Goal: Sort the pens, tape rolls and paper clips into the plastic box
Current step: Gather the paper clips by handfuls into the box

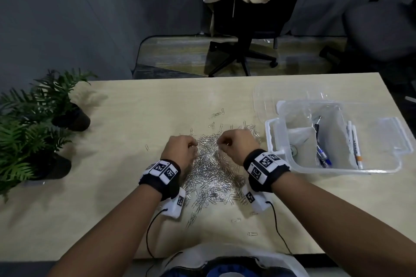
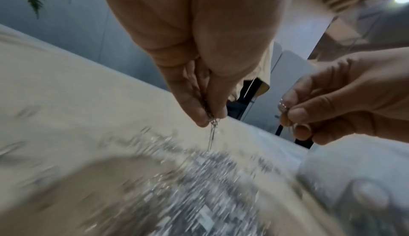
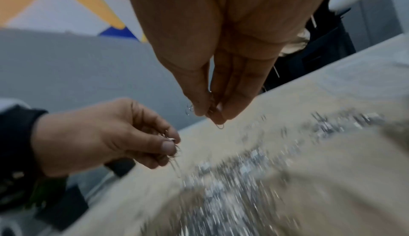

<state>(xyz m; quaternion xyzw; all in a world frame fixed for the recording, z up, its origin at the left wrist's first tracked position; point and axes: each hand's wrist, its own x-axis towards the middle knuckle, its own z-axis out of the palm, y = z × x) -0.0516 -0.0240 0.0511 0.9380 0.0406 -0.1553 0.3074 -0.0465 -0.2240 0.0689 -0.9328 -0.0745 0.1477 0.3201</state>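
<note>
1. Above the pile of paper clips (image 1: pixel 211 168) at the middle of the table (image 1: pixel 112 119), a person's two hands work side by side, each with fingertips drawn together.
2. The left hand (image 1: pixel 180 148), over the pile's left part, pinches a small bunch of clips between thumb and fingers; the left wrist view shows a few clips dangling from the pinch toward the heap.
3. The right hand (image 1: pixel 234 141), over the pile's far right part, likewise has its fingers closed on a few clips, with one wire loop poking out below the fingertips in the right wrist view.
4. The pinch grip seems chosen because the clips are thin, loose and tangled, so they come up in small bunches and not one at a time.
5. Right of the pile stands the clear plastic box (image 1: pixel 337 168), open, with its lid (image 1: pixel 265 96) lying behind it, just beyond the pile's far right side.
6. Pens (image 1: pixel 322 153) already lie in the box's compartments, and a round object that may be a tape roll (image 1: pixel 292 149) sits in the one nearest the pile; it is too small to be sure.
7. Most clips remain on the table, with strays scattered around the heap, so this part of the sorting looks far from done.
8. Two potted plants (image 1: pixel 45 119) stand well left of the pile.
</note>
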